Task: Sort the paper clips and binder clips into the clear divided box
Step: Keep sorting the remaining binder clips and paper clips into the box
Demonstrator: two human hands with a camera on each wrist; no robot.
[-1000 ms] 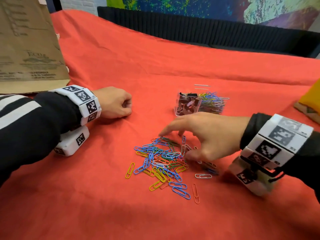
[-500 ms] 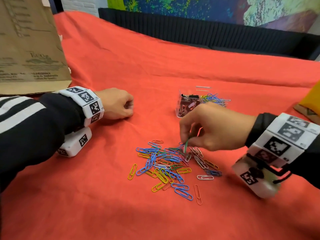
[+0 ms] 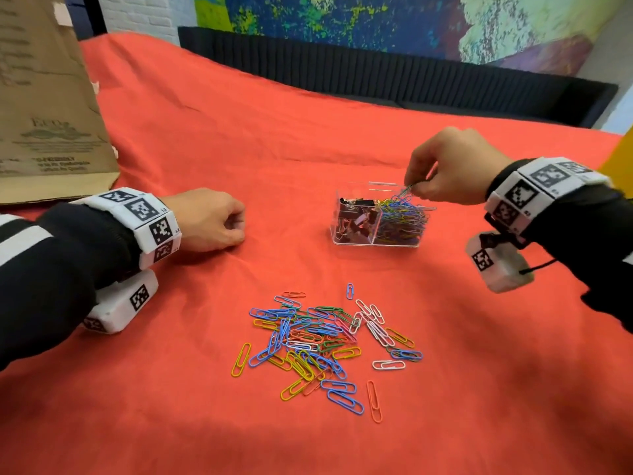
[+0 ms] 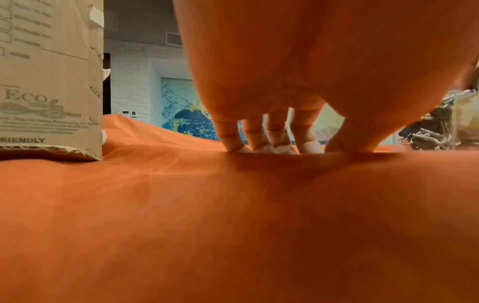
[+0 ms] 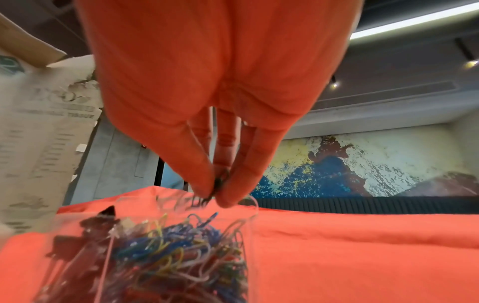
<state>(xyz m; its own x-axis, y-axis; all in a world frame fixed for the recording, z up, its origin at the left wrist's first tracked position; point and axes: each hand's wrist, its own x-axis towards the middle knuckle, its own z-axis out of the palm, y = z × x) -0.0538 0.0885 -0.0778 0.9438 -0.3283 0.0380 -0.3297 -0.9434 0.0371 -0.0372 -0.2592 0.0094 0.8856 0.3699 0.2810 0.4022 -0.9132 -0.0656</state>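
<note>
A clear divided box [image 3: 352, 240] stands mid-table, black binder clips [image 3: 352, 217] in its left half and coloured paper clips [image 3: 404, 221] in its right half. My right hand [image 3: 412, 190] hovers over the right half and pinches a few paper clips [image 5: 216, 184] between thumb and fingers. A loose heap of coloured paper clips [image 3: 318, 341] lies on the red cloth nearer to me. My left hand [image 3: 219, 221] rests on the cloth at the left, fingers curled under and holding nothing; its fingertips [image 4: 259, 146] touch the cloth.
A brown cardboard box [image 3: 44, 97] stands at the far left, close behind my left hand. A dark ribbed panel [image 3: 394, 77] runs along the table's far edge. A yellow object [image 3: 625, 145] shows at the right edge. Red cloth [image 3: 205, 423] covers the table.
My right hand picked paper clips out of the heap, lifted them and carried them back to above the box's right half. The left hand stayed put.
</note>
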